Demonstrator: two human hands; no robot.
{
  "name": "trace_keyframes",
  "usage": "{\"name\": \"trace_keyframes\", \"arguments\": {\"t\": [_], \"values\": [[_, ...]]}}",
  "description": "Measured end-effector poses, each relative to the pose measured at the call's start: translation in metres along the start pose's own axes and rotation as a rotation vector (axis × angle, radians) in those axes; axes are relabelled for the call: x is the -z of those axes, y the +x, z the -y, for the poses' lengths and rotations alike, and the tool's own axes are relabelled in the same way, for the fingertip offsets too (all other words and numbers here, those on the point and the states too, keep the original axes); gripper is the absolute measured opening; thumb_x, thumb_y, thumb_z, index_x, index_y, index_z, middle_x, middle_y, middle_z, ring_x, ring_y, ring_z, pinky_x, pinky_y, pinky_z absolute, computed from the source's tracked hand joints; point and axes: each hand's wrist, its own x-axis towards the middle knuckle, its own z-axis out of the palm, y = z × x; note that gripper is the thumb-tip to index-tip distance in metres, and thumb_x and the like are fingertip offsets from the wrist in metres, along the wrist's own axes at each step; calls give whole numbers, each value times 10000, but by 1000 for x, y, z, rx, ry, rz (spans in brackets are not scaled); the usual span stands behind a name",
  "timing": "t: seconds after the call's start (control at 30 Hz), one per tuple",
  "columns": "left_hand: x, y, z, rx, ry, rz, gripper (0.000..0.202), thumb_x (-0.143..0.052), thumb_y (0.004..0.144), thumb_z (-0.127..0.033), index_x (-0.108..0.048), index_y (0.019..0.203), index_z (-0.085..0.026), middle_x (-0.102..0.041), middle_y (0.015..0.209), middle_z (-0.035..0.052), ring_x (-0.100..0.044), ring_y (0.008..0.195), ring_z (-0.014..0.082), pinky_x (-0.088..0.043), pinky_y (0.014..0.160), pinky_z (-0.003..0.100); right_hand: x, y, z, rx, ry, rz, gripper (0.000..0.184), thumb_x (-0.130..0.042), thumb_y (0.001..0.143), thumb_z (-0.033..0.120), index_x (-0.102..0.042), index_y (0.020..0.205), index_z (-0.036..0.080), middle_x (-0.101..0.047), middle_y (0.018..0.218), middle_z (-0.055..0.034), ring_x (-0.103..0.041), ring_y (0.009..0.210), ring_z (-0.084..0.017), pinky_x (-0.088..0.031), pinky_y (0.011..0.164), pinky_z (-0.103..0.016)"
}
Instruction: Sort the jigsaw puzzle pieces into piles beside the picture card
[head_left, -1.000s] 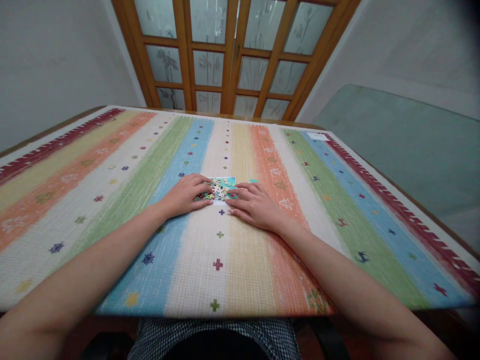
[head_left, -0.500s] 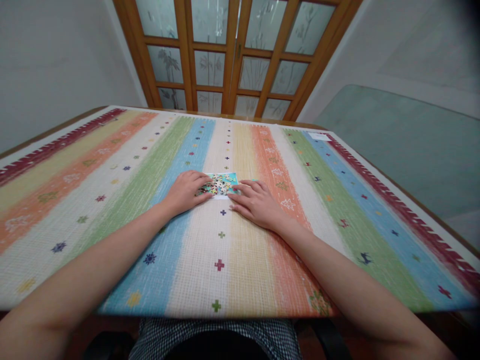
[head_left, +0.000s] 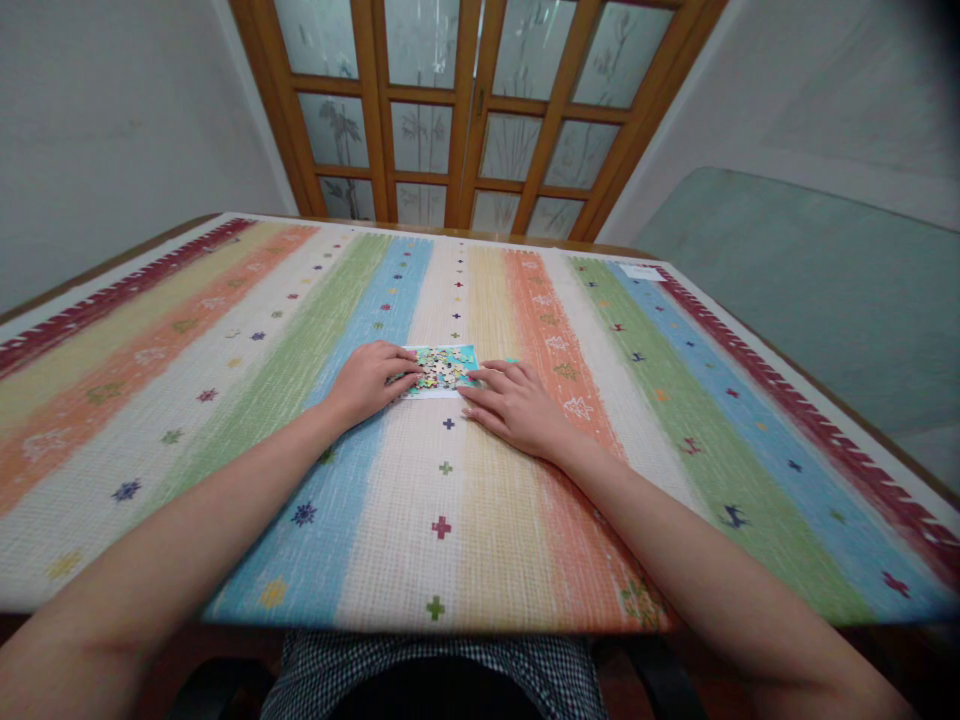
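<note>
A small pile of jigsaw puzzle pieces (head_left: 442, 370) lies on a picture board with a turquoise top and a white lower edge (head_left: 439, 394), flat on the striped tablecloth. My left hand (head_left: 373, 380) rests over the board's left side, its fingers slightly bent and apart, the tips touching the pieces at that edge. At the right edge lies my right hand (head_left: 517, 402), fingers spread, fingertips on the board's border. Just beyond its knuckles a bit of turquoise (head_left: 511, 360) shows, mostly hidden. Neither hand visibly grips a piece.
The striped tablecloth (head_left: 405, 520) covers the table up to its near edge. A white slip (head_left: 640, 272) lies at the far right. Wooden glazed doors (head_left: 461, 100) stand behind the table, and a pale green panel (head_left: 787, 270) is at the right.
My left hand's thumb and fingers have drawn a little closer together and back to the left, showing more of the pieces. My right hand has stayed nearly still.
</note>
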Motion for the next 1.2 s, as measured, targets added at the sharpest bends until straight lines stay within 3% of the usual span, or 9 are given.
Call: {"name": "trace_keyframes", "arguments": {"t": [0.37,0.57,0.9,1.2], "values": [[1,2,-2,136,-134,-142,356,-559,1035,-458,-811,1067,-209,-787,1070,93,-687,1023,263,-498,957,431,-3,0,-2,24,-9,-20,488,-385,1088,545,-680,1386,297,-635,1473,-47,-465,1404,-279,-296,1165,-449],[2,3,-2,197,-139,-152,359,-556,1021,-467,-797,1011,-201,-758,996,88,-660,983,259,-487,927,417,-3,0,-1,16,-1,-19,487,-378,1090,542,-680,1383,297,-637,1471,-40,-469,1405,-275,-305,1165,-454],[0,3,-2,172,-147,-126,363,-547,1019,-450,-817,1082,-215,-738,995,90,-640,974,263,-477,903,418,-5,0,-3,32,-16,-28,489,-365,1093,544,-666,1394,302,-631,1477,-42,-468,1406,-271,-302,1156,-458],[-1,4,4,231,-249,-138,365,-537,1003,-445,-813,1055,-212,-760,1010,84,-658,987,258,-473,966,427,-4,0,-2,40,-8,-33,502,-363,1093,548,-668,1391,282,-643,1464,-50,-468,1404,-269,-297,1154,-451]]}}
